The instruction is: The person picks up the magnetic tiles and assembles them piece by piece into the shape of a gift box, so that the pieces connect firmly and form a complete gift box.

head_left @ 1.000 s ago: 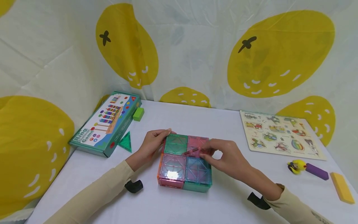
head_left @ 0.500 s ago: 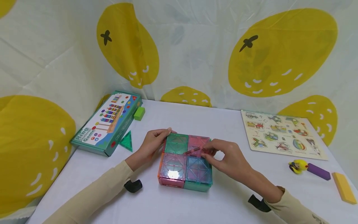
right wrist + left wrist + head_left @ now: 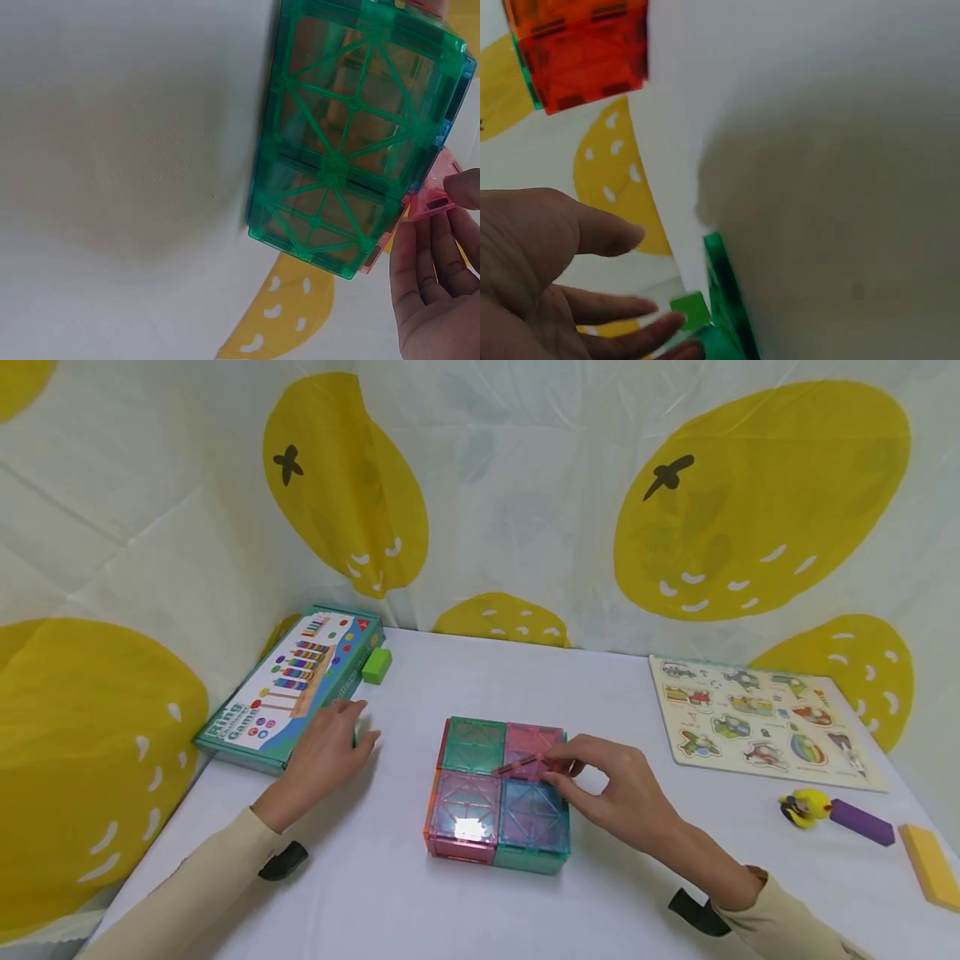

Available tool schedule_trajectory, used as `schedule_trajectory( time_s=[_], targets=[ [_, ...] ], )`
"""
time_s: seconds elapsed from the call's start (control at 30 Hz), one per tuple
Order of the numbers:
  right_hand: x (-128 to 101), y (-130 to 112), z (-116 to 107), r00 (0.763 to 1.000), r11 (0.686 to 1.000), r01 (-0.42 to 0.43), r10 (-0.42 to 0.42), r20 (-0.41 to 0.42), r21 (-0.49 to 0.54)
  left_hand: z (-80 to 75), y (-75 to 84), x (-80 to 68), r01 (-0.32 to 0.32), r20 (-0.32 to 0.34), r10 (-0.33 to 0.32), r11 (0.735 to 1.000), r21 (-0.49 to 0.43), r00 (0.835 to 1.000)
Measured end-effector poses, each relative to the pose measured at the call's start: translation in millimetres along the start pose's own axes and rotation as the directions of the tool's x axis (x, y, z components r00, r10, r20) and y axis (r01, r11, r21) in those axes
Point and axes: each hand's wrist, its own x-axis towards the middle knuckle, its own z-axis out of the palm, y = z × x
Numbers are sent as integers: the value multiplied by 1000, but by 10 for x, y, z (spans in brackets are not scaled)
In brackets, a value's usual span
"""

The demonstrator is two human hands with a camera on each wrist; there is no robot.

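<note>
With right hand [image 3: 607, 781] pinching the pink tile [image 3: 529, 752] atop the magnetic tile block [image 3: 497, 793] and left hand [image 3: 326, 752] released at nine o'clock, risks dragging the unbraced block.

The left hand [image 3: 324, 752] hides the green triangle tile beneath it.

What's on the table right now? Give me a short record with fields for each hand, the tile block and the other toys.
left hand: fingers spread over the green triangle tile, beside the ring game box; contact unclear
right hand: pinches a pink tile on top of the tile block
tile block: four translucent squares on top, green, pink, pale pink, blue
far left: small green block
right side: wooden peg puzzle, yellow duck, purple block, yellow block
surface: white table
</note>
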Motion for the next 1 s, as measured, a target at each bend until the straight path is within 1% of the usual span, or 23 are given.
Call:
schedule_trajectory(
  time_s=[0.03,0.1,0.17,0.23,0.37,0.4,0.47,0.6,0.7,0.77,0.8,0.87,1.0],
  targets=[
    [-4,0,-5,1000,1000,4,-4,-5,0,-5,-14,-18,9,13,-10,998,60,1000],
    [-7,-6,-17,1000,1000,7,-7,-14,6,9,-33,-52,20,30,-24,990,140,999],
    [-10,-14,-23,1000,1000,12,-12,-21,10,38,-38,-75,13,43,-21,984,180,999],
    [-14,-20,-22,1000,1000,16,-15,-24,14,65,-28,-93,-8,52,-3,979,205,999],
    [-28,-22,-10,1000,1000,14,-14,-28,22,112,-15,-110,-45,34,38,970,240,999],
    [-32,-22,-7,999,1000,14,-13,-30,23,116,-13,-109,-50,29,44,969,241,999],
    [-39,-19,-6,999,1000,10,-9,-34,25,120,-15,-104,-46,31,41,977,207,999],
    [-50,-12,1,999,1000,-6,7,-35,31,121,-53,-88,-34,73,28,997,70,997],
    [-54,-13,7,999,999,-14,15,-35,35,124,-97,-78,-37,108,40,999,-28,993],
    [-55,-15,10,999,999,-17,18,-35,36,119,-125,-83,-39,113,45,998,-56,993],
    [-55,-17,13,999,999,-17,18,-36,37,112,-132,-92,-31,112,37,998,-53,993],
    [-56,-17,16,999,999,-18,20,-38,37,93,-142,-116,-8,111,10,1000,-16,994],
    [-61,-16,23,999,999,-19,21,-46,36,62,-124,-161,14,108,-26,994,111,994]
  ],
)
